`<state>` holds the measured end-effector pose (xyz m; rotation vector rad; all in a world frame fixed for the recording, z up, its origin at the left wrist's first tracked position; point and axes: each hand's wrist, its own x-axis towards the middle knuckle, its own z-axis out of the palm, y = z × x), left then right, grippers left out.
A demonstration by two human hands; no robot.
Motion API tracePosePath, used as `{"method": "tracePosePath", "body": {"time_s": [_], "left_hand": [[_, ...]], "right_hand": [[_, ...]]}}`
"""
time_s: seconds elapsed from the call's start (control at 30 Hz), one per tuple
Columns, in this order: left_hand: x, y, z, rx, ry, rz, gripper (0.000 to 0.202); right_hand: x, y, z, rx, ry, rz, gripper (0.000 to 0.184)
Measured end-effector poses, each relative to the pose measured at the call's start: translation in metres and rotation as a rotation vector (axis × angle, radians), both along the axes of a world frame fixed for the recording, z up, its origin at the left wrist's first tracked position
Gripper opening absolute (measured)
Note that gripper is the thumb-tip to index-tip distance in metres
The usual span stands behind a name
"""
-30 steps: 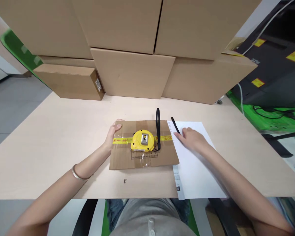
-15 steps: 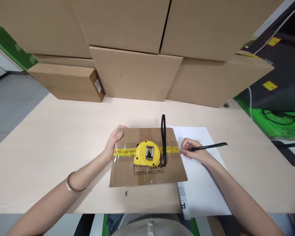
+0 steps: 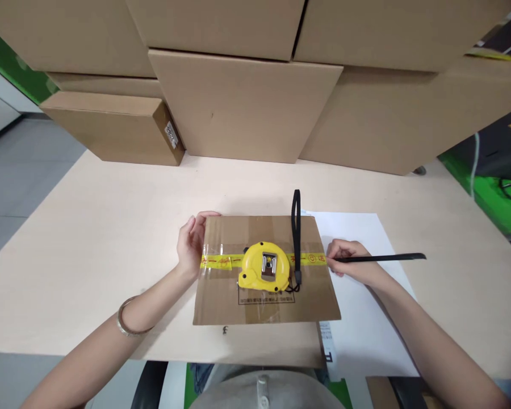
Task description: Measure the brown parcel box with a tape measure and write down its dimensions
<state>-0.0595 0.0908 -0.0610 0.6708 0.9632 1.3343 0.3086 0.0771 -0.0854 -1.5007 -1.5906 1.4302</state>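
A small brown cardboard box lies in front of me with yellow printed tape across its top. On it sits a yellow tape measure with a black wrist strap. At the box's left edge is my left hand, open, its thumb raised off the top and its fingers against the side and far corner. My right hand is closed around a slim black pen-shaped tool, beside the right end of the yellow tape. The tool's tip is hidden by the fingers.
White paper lies under my right forearm. Large cardboard boxes stand along the back of the table, with a smaller carton at the back left. Green panels and cables show at the far right.
My left thumb has lifted off the box top and the hand has opened. The right hand still grips the black tool by the tape's end. The whole view has shifted slightly.
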Motion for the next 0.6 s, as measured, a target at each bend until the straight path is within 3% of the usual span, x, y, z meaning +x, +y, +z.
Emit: {"method": "tracePosePath", "body": {"time_s": [0.6], "left_hand": [[-0.002, 0.0018, -0.003, 0.073, 0.088, -0.009, 0.034]], "right_hand": [[-0.0027, 0.0034, -0.0069, 0.032, -0.003, 0.056, 0.032]]}}
